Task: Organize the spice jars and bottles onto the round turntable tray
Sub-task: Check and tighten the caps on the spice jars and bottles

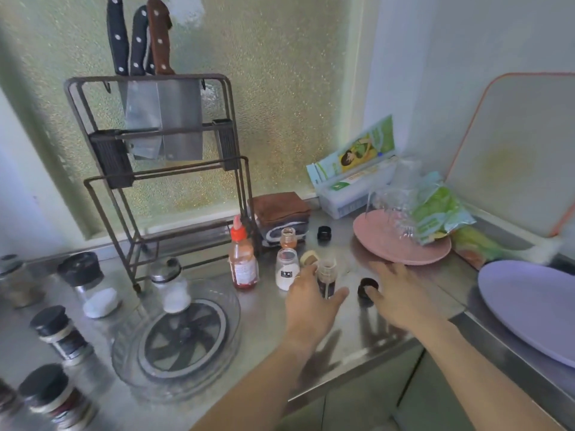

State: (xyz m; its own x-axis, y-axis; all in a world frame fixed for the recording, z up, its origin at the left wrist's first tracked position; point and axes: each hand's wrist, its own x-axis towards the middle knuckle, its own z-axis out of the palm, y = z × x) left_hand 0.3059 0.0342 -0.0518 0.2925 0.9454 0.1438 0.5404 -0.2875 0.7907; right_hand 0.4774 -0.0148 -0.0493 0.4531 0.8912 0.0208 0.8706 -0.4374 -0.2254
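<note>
Left hand (311, 295), mine, wraps loosely around the small uncapped glass jar of dark spice (326, 279), thumb on its near right side and fingers behind its left; whether the grip is firm I cannot tell.

Positions below are given relative to the round clear plastic turntable tray (177, 337) on the steel counter (357, 325), read left to right.

Far left of the tray: three black-capped spice jars (60, 332) lying tilted, and a black-lidded glass shaker of white powder (90, 284). On the tray's far rim: a chrome-topped glass shaker of white grains (171, 286). Behind the tray: a dark wire knife rack (161, 157) holding cleavers.

Right of the tray, upright: a red-capped sauce bottle (243, 256), then an open glass jar of white powder (287, 269), with an open jar of orange spice (288, 237) behind it.

Further right: the dark spice jar in my left hand; just beyond it a loose black cap (367, 286), on which the fingertips of my right hand (401, 298) rest, fingers spread and nearly straight. Another black cap (323, 233) sits further back.

Farthest right: a pink plate (389, 250) and a lilac plate (529, 306).
</note>
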